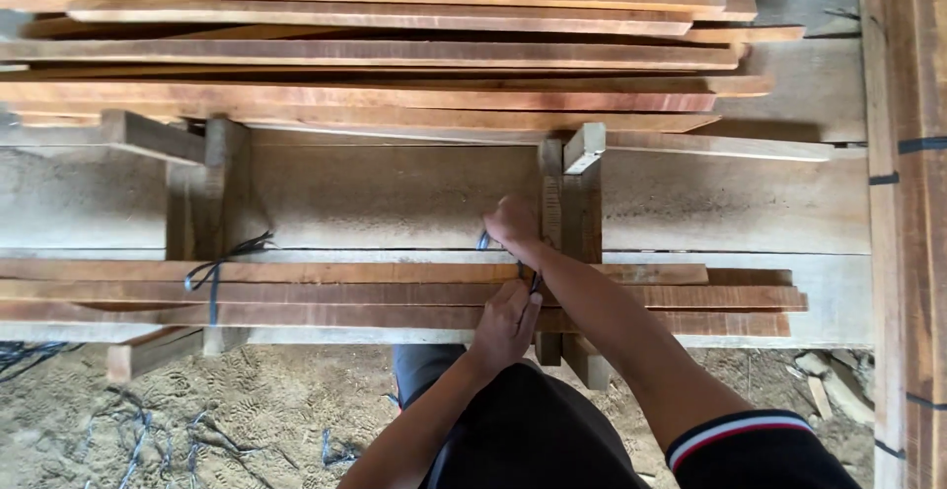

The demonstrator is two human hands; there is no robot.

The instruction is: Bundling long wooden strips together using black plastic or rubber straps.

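Nearest the camera are the person's dark trousers (533,430) and a dark sleeve (760,450) with a red and white cuff, from which the right arm reaches forward. The right hand (513,223) is clenched on the upper end of a dark strap (483,240), and the left hand (505,323) pinches the same strap lower down, where it crosses the near bundle of planks (345,294). The strap runs roughly away from the camera, across the bundle, and most of it is hidden behind the two hands. The bundle lies on a wooden surface (395,198) with its long axis running left to right; three plank edges show in it, stepped one below another. A second dark strap (215,270), already knotted, binds the bundle near its left end. Two upright wooden posts stand beside the bundle: one (582,203) just right of the hands, partly blocking the right hand's side, and one (222,183) at the left. Beyond, a larger stack of planks (375,45) lies parallel to the bundle. More bound boards (903,153) rise along the right edge. Below, loose strap offcuts (138,440) lie on the sandy ground (256,400).
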